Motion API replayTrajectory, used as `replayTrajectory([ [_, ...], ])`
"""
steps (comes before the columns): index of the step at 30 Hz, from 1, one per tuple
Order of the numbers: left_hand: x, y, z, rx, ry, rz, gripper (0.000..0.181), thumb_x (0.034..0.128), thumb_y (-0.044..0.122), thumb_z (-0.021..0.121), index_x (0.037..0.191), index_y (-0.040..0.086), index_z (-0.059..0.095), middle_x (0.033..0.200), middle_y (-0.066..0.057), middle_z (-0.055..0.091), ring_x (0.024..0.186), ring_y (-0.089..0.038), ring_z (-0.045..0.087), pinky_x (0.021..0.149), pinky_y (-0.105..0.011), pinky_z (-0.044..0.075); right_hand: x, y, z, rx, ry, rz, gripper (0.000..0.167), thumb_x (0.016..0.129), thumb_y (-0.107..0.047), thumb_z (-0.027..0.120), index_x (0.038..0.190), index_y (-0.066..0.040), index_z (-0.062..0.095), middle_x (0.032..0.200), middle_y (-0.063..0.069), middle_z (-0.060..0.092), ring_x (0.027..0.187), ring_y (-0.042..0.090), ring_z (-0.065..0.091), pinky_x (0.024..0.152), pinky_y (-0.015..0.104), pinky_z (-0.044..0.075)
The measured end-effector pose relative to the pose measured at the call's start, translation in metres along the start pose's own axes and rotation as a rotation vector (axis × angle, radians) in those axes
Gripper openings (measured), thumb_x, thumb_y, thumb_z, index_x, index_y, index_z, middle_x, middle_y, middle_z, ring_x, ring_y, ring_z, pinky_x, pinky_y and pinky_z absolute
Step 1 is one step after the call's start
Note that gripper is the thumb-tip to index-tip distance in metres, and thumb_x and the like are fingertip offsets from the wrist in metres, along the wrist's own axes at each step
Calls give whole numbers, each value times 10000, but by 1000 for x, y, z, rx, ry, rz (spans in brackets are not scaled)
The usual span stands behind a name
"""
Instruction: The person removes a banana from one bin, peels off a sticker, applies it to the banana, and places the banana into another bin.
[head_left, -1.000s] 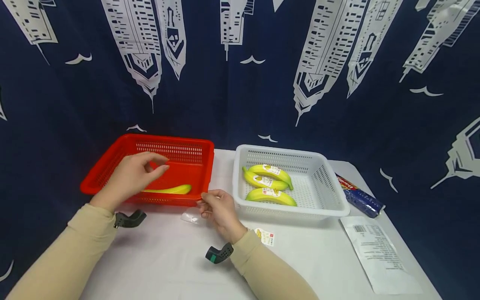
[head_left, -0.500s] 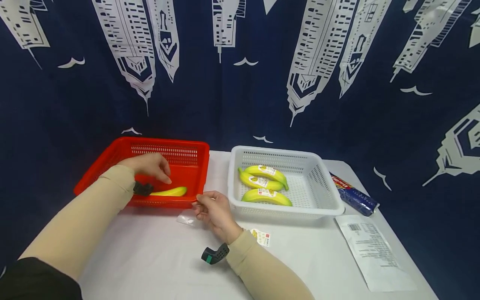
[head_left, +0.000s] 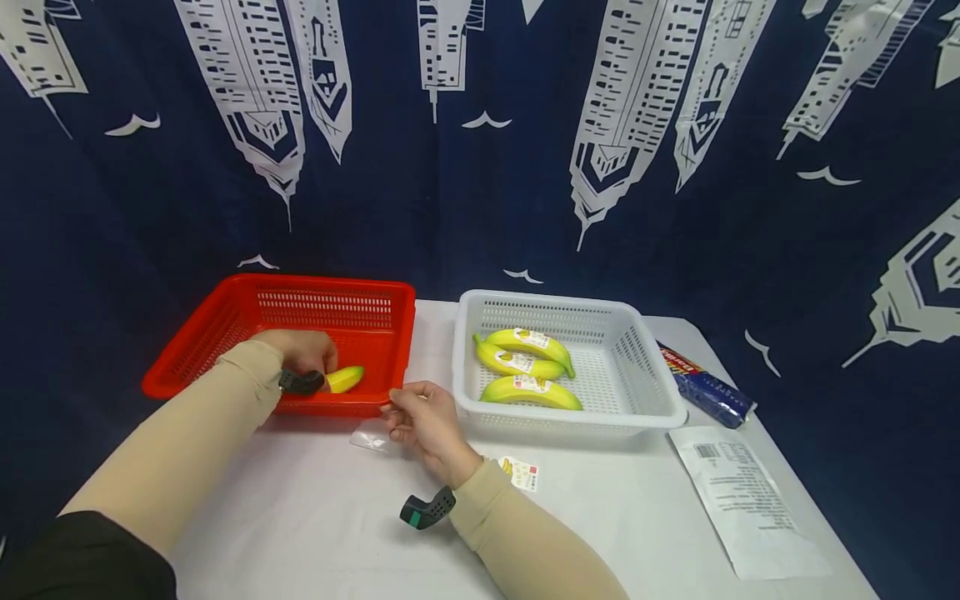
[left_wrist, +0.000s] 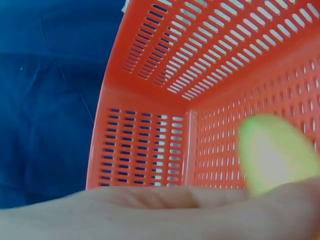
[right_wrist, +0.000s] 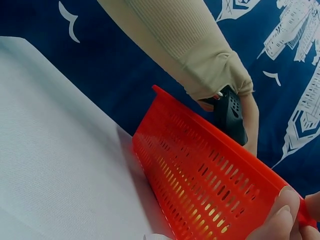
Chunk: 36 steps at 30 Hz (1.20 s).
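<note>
A yellow banana with a greenish tip (head_left: 345, 380) is in the red basket (head_left: 402, 333). My left hand (head_left: 303, 348) reaches down into that basket and grips the banana, covering most of it in the head view. In the left wrist view the banana (left_wrist: 272, 155) pokes out past the fingers, slightly blurred, with the basket's slotted walls behind it. My right hand (head_left: 429, 429) pinches the rim at the basket's near right corner. In the right wrist view its fingertips (right_wrist: 282, 212) press on the red rim.
Right of the red basket stands a white basket (head_left: 630, 367) holding three bananas (head_left: 531, 392) with labels. Clear plastic (head_left: 371, 436) lies by my right hand, and a banana sticker (head_left: 520, 472) beside that forearm. A blue packet (head_left: 712, 396) and white printed pouch (head_left: 750, 500) lie at right.
My left hand has moved from above the red basket down into it and onto the banana. The right hand keeps its hold on the corner. The head view has shifted slightly.
</note>
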<state>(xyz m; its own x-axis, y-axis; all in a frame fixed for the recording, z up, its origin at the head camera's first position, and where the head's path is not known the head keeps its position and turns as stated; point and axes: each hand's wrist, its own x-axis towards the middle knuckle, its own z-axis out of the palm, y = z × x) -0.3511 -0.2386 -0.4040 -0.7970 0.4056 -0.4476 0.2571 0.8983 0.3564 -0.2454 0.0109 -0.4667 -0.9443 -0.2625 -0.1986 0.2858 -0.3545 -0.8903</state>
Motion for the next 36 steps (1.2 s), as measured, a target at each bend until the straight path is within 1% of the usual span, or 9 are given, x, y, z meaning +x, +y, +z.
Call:
replayTrajectory([
  [3, 1, -3, -1, 12, 96, 32, 255, 807, 196, 824, 986, 40, 734, 831, -21, 638, 750, -175, 565, 670, -264, 459, 0, 0, 0, -6, 2, 1, 133, 954, -96, 669, 1041, -62, 573, 823, 56, 714, 592, 120, 589, 538, 216, 531],
  [6, 1, -6, -2, 13, 167, 14, 388, 818, 187, 836, 1127, -5, 703, 913, -82, 655, 777, -210, 587, 693, -295, 499, 1, 1, 0, -8, 1, 0, 133, 957, -95, 665, 1046, -60, 572, 823, 57, 711, 594, 122, 588, 538, 218, 531],
  [11, 2, -8, -5, 50, 130, -57, 323, 780, 165, 853, 1043, 22, 731, 905, -82, 648, 858, -243, 561, 774, -321, 450, 1, 1, 0, -1, 0, -7, 135, 954, -87, 662, 1049, -58, 570, 827, 62, 711, 591, 123, 585, 531, 220, 529],
  [13, 3, -10, -4, 55, 123, -58, 252, 791, 178, 847, 970, 44, 731, 855, -59, 632, 842, -234, 555, 756, -307, 435, 1, 1, 0, -1, -1, -12, 136, 951, -85, 664, 1046, -59, 570, 827, 63, 712, 590, 121, 585, 528, 219, 526],
  [16, 3, -12, -4, 4, 148, -52, 281, 831, 232, 840, 998, 47, 709, 866, -59, 625, 824, -227, 565, 704, -288, 469, 1, 1, 0, -3, -6, -14, 136, 945, -83, 671, 1036, -66, 571, 824, 62, 717, 587, 117, 585, 524, 216, 521],
  [19, 3, -10, -5, -48, 225, -29, 347, 866, 264, 812, 1088, 28, 686, 938, -97, 632, 849, -247, 581, 684, -305, 521, 0, 1, 0, -2, -10, -16, 140, 941, -83, 677, 1033, -69, 573, 827, 66, 722, 588, 117, 584, 524, 215, 518],
  [23, -1, -3, -8, -36, 322, 5, 395, 905, 297, 766, 1169, 18, 678, 1026, -123, 650, 918, -275, 583, 805, -386, 533, 0, 1, 1, -7, -13, -14, 146, 946, -96, 677, 1045, -68, 573, 835, 68, 721, 592, 120, 583, 531, 216, 523],
  [28, -9, 2, -12, -17, 350, 4, 439, 931, 340, 745, 1226, 24, 668, 1060, -109, 671, 950, -276, 589, 910, -453, 515, 0, 0, 3, -18, -12, -10, 148, 946, -99, 679, 1051, -67, 580, 842, 69, 725, 596, 125, 586, 535, 221, 528],
  [36, -25, 12, -14, 84, 491, 106, 388, 919, 332, 764, 1223, 96, 708, 967, -29, 671, 873, -221, 577, 811, -397, 477, 1, 0, -2, -28, -8, 2, 148, 958, -110, 678, 1064, -58, 587, 863, 72, 729, 611, 133, 597, 545, 224, 540],
])
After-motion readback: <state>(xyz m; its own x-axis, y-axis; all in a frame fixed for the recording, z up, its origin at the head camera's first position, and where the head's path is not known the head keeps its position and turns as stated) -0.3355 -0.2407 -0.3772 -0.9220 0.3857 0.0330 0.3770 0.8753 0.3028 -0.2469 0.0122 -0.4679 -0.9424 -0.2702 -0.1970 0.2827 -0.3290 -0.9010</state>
